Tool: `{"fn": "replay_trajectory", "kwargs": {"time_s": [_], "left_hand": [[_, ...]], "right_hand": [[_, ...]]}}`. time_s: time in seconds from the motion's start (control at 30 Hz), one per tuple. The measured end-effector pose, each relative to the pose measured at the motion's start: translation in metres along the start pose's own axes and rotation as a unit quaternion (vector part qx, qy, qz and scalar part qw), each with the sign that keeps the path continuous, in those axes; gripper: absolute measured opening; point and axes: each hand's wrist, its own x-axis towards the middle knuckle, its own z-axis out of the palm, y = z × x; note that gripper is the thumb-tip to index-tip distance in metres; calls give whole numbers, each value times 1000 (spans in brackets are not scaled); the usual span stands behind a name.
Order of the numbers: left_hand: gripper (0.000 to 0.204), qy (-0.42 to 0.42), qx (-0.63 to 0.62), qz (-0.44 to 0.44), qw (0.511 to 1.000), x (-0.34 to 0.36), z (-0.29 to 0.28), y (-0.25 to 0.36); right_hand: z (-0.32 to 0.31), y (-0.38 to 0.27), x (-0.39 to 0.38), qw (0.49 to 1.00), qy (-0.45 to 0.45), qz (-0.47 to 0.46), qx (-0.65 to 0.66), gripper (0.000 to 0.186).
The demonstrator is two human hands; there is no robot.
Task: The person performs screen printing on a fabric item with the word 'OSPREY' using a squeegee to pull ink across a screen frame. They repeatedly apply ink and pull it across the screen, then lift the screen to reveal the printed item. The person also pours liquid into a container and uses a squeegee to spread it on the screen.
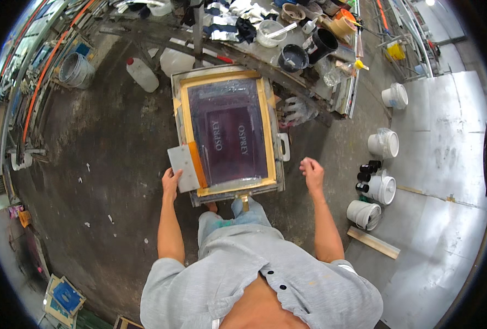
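In front of me lies a silk screen [198,101] with dark purple mesh and a pale yellow border, resting on a grey printing bed [177,104]. Pale lettering shows in two places on the mesh. My left hand [171,181] grips a squeegee [182,166] by its flat grey body. The squeegee's orange blade edge lies over the screen's near-left border; whether it touches cannot be told. My right hand [312,171] is off to the right of the bed, over the floor, fingers curled in loosely with nothing visible in them.
A cluttered bench [254,57] with a black tub [294,58] and cloths stands beyond the screen. White buckets [383,143] line the right side. A white jug [143,75] stands on the floor at far left, near a clear bucket [77,71]. A wooden board [374,243] lies at right.
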Motion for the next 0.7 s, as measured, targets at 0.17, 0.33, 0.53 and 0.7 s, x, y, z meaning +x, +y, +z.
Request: {"fn": "replay_trajectory", "kwargs": {"time_s": [0.17, 0.33, 0.53, 0.7], "left_hand": [[41, 369, 115, 158, 909, -10, 40, 102], [46, 15, 82, 343, 936, 24, 242, 253], [83, -112, 118, 394, 905, 124, 426, 346], [89, -51, 148, 417, 895, 172, 468, 350]], "right_hand": [[-2, -196, 113, 974, -8, -216, -69, 23], [58, -324, 281, 834, 65, -470, -282, 17], [119, -376, 395, 816, -54, -291, -498, 31], [131, -364, 398, 872, -59, -283, -395, 28]]}}
